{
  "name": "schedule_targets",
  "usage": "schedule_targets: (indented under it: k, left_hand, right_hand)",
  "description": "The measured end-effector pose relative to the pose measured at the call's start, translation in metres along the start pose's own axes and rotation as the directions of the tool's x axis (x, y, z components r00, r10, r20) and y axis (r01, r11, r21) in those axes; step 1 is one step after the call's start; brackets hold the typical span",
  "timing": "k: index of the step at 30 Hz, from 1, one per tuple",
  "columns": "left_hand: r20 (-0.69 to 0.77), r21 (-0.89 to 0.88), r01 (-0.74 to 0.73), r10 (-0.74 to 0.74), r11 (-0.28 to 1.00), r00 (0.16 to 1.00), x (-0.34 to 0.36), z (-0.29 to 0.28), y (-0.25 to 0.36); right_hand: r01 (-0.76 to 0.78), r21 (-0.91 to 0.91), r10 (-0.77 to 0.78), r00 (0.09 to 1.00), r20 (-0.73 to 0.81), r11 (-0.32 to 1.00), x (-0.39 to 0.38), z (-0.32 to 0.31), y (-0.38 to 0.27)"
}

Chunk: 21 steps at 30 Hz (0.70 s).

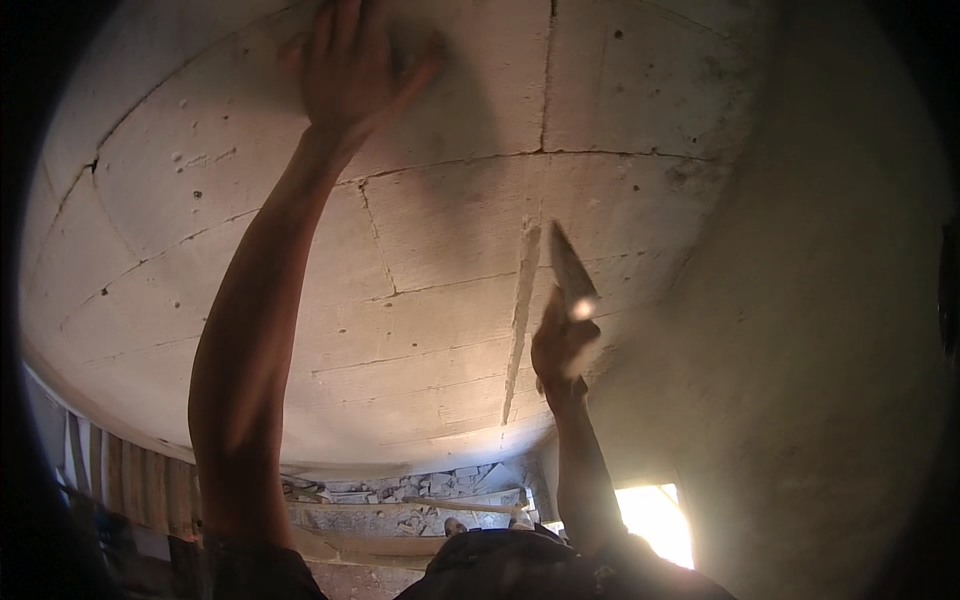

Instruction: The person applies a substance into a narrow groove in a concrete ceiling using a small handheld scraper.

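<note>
A pale, rough surface (440, 350) crossed by dark seams and small pits fills most of the view. At the top, my left hand (350, 70) is laid against it or very close to it, fingers spread, holding nothing. My right hand (562, 345), lower and to the right, is closed around a trowel (572, 262) with a narrow-looking blade, seen partly edge-on and pointing up. Light glints off its lower part. Just left of the blade runs a long strip of rougher, darker material (521, 320). Whether the blade touches the surface, I cannot tell.
A darker plain wall (800, 350) meets the pale surface on the right. Below it glows a bright opening (657, 520). Rubble (430, 488) and a long wooden plank (460, 505) lie at the bottom. Upright boards (135, 478) stand at lower left.
</note>
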<state>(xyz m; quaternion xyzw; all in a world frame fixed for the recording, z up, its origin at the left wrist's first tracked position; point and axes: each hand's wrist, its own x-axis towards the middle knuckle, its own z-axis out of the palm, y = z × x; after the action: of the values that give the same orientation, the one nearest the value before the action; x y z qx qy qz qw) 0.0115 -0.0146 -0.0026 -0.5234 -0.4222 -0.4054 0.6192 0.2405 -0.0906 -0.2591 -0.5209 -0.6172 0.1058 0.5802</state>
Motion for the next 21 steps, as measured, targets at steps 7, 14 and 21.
schedule_targets:
  k: [7,14,21]
  left_hand:
    - [-0.021,-0.055,-0.004,0.003,0.998,1.0,0.0,0.012,0.003]
    - [-0.036,-0.034,0.016,-0.017,0.999,0.999,0.001,0.003,0.003]
    - [-0.012,-0.073,0.028,-0.029,0.997,1.0,-0.004,-0.001,-0.006]
  right_hand:
    - [0.001,-0.043,-0.001,1.0,0.001,0.999,0.016,0.024,0.022]
    - [0.375,0.285,-0.292,0.91,-0.294,0.882,0.003,0.025,0.039]
    - [-0.135,-0.005,0.135,0.99,0.025,0.991,0.004,0.01,0.005]
